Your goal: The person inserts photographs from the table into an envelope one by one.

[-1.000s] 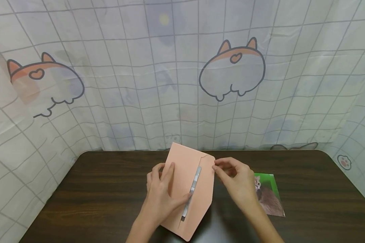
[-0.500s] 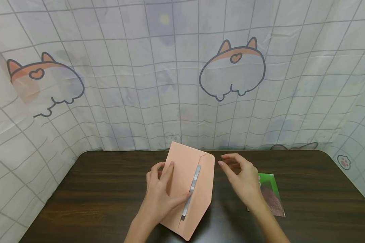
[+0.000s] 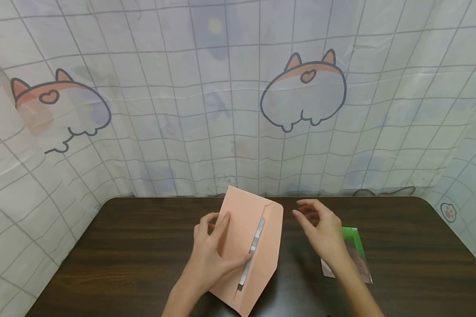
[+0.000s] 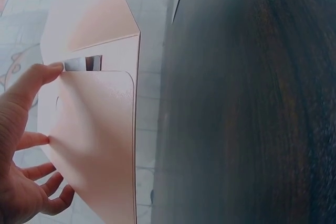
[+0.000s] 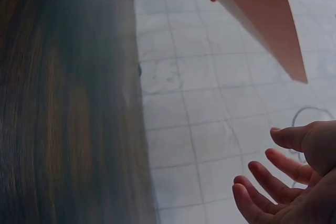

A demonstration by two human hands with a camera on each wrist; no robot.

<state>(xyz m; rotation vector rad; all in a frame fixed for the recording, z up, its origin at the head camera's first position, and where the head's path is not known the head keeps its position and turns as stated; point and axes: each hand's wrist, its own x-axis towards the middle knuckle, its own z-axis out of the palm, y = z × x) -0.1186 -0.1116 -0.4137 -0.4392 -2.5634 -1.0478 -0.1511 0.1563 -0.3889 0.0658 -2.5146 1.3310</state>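
Note:
A pink paper envelope (image 3: 242, 220) is held tilted above the table, its pointed flap (image 3: 271, 242) folded back. From its pocket pokes a narrow grey-and-white strip (image 3: 257, 233) of a card or photo; the rest is hidden inside. My left hand (image 3: 208, 259) grips the envelope from the left, the thumb at the pocket's edge against the strip. In the left wrist view, the left fingertips (image 4: 41, 139) touch the envelope's front and side. My right hand (image 3: 323, 233) hovers to the right of the flap, apart from it, fingers loosely bent and holding nothing.
A cat photo (image 3: 358, 259) with a green background lies on the dark wood table (image 3: 135, 255), partly behind my right forearm. A white gridded curtain (image 3: 238, 105) with cartoon animal prints hangs along the table's back and sides.
My right hand has let go of the flap's edge and moved away to the right. My left hand keeps its grip on the envelope, which has shifted slightly right.

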